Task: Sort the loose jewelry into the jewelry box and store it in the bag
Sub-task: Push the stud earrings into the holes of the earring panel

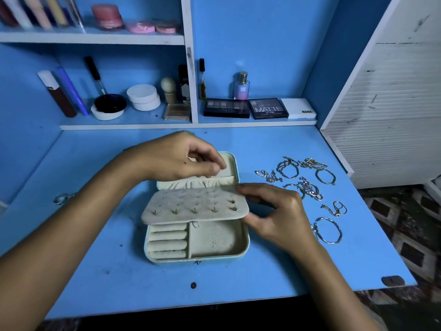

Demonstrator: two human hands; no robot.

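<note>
Two bare forearms enter the frame on either side of the jewelry box (196, 237). No sleeves, cuffs, watches or bands visible up to the frame edge. Left hand (177, 155): no rings seen; nails short, unpainted. Right hand (274, 211): knuckles and fingers bare, no rings seen.

Home vanity: blue shelves (95, 39) with eyeshadow palettes (226, 108), perfume bottle (242, 87)

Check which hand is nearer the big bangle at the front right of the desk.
Right. The right hand sits just left of the bangle, holding the earring flap at its right edge. The left hand is over the jewelry box lid, farther away.
</note>
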